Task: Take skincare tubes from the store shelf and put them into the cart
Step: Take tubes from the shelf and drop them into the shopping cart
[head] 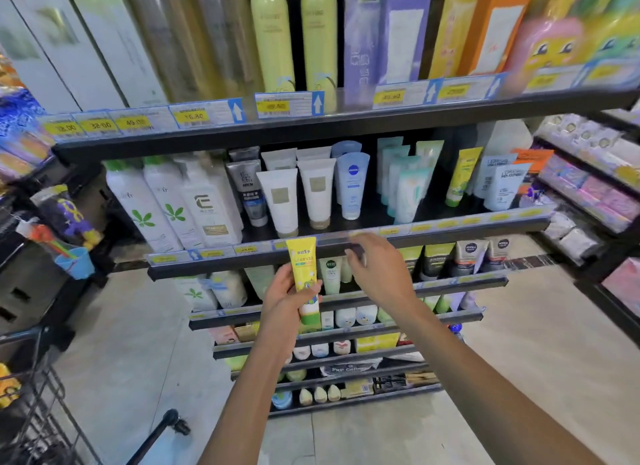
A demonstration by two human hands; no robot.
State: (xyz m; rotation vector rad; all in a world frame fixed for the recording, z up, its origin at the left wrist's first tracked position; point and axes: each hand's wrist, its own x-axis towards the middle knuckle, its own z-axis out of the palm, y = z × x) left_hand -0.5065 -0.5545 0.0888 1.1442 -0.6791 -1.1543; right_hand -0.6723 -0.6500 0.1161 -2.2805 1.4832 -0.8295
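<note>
The left hand (289, 293) grips a yellow tube (304, 278) around its lower half, fingers curled round it, cap end down. The tube stands nearly upright in the air in front of the shelf unit (346, 253), its flat crimped top level with the front edge of the shelf that carries the standing tubes. The right hand (375, 267) hangs just to the right of the tube, palm down, its fingers loosely spread and holding nothing; their tips are blurred and lie over that same front edge.

On that shelf stand two white tubes (298, 194) near the middle, a grey tube (251, 191) to their left and a blue-and-white tube (351, 186) to their right. Pale green tubes (403, 184) follow, then a second yellow tube (460, 175) leaning near the right end. Tall white bottles (162, 201) with green leaf prints fill the left end.

The shelf above carries tall yellow spray cans (294, 35) and boxes, with yellow price tags (194, 115) along its front edge.

The wire cart (38, 412) shows at the lower left corner of the view, well apart from the held tube. Something yellow and orange lies at its left side; it is too cut off to tell what.
</note>
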